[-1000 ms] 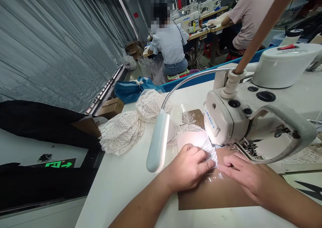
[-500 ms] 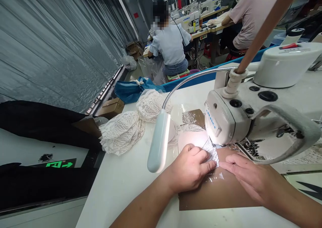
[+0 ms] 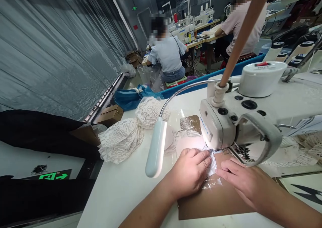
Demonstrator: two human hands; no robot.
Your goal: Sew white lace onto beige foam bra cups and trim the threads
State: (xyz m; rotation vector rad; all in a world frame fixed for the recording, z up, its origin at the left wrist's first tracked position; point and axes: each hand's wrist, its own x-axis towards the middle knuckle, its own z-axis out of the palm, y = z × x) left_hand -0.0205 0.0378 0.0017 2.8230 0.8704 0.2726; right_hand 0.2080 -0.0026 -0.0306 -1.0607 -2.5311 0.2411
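My left hand (image 3: 190,171) lies curled on a small piece of white lace (image 3: 212,161) just in front of the sewing machine head (image 3: 221,124), its fingertips pinching the lace edge. My right hand (image 3: 241,181) rests flat beside it on the brown board (image 3: 213,201), fingers stretched toward the lace. The lace runs under the needle area, which the machine head partly hides. A white gooseneck lamp (image 3: 156,149) hangs over the table to the left of my left hand.
A heap of white lace pieces (image 3: 130,130) sits on the white table (image 3: 120,194) at left. More lace (image 3: 302,147) lies behind the machine at right. Two people sit at sewing machines in the background. Cardboard boxes (image 3: 110,114) and black fabric (image 3: 37,127) lie left.
The view has tilted up a little, so everything sits lower in frame. Both hands stay on the lace by the needle, my left fingers closing slightly nearer the machine.
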